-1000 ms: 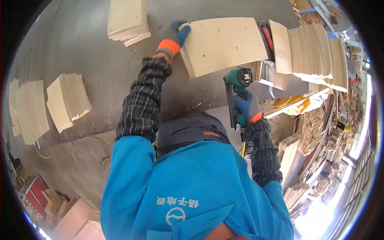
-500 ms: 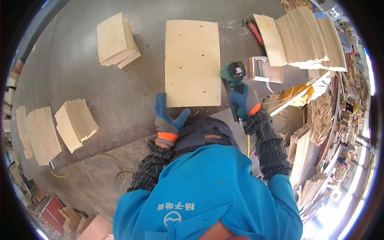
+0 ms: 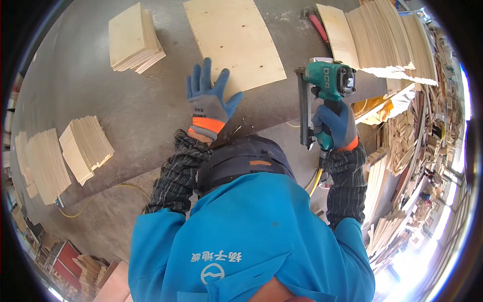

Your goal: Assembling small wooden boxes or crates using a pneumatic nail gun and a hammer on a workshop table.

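Observation:
A pale wooden panel (image 3: 236, 43) with several dark marks lies askew on the grey worktable (image 3: 146, 110), its far end cut off by the view's upper edge. My left hand (image 3: 209, 93), in a blue and grey glove with an orange cuff, spreads its fingers flat at the panel's near left corner. In my right hand (image 3: 338, 123) is a green and black pneumatic nail gun (image 3: 329, 80), gripped by its handle and raised off the table's near edge. A yellow air hose (image 3: 316, 182) hangs below it.
Beyond the nail gun stand tall stacks of thin boards (image 3: 377, 38), with red-handled pliers (image 3: 318, 27) beside them. A smaller board stack (image 3: 133, 38) lies left of the panel. More stacks (image 3: 85, 146) sit at the near left. Scrap wood (image 3: 400, 141) is piled at the right.
The panel has moved away from me and turned askew. My left hand has shifted forward onto its corner. My right hand has lifted the nail gun and brought it to the right, off the panel's side.

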A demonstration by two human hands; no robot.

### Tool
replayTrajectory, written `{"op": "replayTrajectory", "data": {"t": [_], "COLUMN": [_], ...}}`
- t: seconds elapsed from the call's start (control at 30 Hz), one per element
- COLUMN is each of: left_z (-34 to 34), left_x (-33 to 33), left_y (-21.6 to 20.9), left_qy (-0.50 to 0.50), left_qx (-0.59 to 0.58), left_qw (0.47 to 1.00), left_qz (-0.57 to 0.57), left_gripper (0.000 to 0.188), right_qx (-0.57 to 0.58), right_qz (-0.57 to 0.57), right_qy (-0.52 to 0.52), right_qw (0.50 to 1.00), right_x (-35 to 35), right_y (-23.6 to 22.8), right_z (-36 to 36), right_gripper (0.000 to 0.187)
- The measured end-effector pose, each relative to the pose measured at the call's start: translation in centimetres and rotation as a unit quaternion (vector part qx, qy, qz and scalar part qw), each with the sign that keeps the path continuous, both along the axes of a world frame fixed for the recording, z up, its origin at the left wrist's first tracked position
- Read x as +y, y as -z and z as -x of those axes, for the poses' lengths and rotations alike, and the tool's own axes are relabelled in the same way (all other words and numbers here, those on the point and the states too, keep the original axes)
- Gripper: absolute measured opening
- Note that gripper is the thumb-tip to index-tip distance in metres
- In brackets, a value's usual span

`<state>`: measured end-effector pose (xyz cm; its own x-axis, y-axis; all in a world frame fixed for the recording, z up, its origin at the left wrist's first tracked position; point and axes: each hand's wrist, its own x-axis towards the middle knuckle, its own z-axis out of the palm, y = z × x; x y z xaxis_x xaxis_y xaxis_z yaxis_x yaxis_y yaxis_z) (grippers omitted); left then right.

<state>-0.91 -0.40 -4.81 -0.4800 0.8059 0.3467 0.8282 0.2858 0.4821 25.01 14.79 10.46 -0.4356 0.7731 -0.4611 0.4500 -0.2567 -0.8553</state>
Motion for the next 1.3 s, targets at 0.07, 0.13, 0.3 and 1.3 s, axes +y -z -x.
{"op": "replayTrajectory", "data": {"t": [0.07,0.13,0.3,1.3], "left_z": [0.0,-0.4,-0.8,-1.3], "left_x": [0.9,2.7,4.2,4.5], "left_y": [-0.2,-0.1,2.6,2.9], "left_qy": [0.03,0.111,0.128,0.104], "left_qx": [0.027,0.04,0.04,0.043], "left_qw": [0.999,0.993,0.991,0.992], "left_qz": [-0.016,0.007,-0.011,-0.055], "left_gripper": [0.054,0.048,0.038,0.03], "right_qx": [0.047,0.043,0.01,-0.027], "right_qz": [0.033,0.05,0.075,0.082], "right_qy": [0.005,0.003,-0.023,-0.055], "right_qw": [0.998,0.998,0.997,0.995], "right_x": [-0.5,-0.6,-1.0,0.7], "right_y": [0.2,1.0,1.6,4.6], "right_z": [-0.3,-0.5,0.5,0.4], "right_gripper": [0.036,0.039,0.048,0.044]}}
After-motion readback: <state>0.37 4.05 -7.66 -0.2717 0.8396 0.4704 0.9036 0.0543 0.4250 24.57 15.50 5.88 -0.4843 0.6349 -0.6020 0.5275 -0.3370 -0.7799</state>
